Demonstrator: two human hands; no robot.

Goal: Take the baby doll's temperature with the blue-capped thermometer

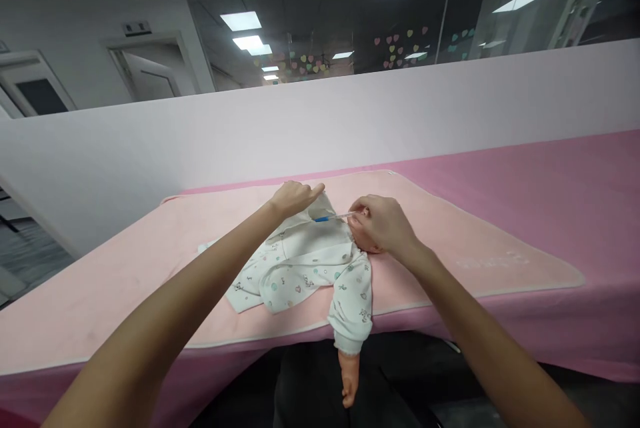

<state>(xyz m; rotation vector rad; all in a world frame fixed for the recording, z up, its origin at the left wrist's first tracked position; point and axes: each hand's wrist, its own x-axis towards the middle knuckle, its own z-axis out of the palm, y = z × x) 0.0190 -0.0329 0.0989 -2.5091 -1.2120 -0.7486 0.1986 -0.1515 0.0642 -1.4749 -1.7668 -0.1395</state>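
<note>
A baby doll lies on its back in a white printed top (300,268), its head (363,236) to the right and partly covered by my right hand. My right hand (383,221) pinches the end of a slim clear thermometer (336,217), whose blue end points left over the doll's chest. With closed fingers, my left hand (296,199) holds up the far edge of the top, pulling the cloth away from the chest. One doll arm (349,375) hangs down over the near table edge.
A peach blanket (450,241) lies under the doll on a pink-covered table (565,208). Behind the table stands a low white partition (320,125), with glass above it. My dark-clothed lap (315,388) is below the near edge.
</note>
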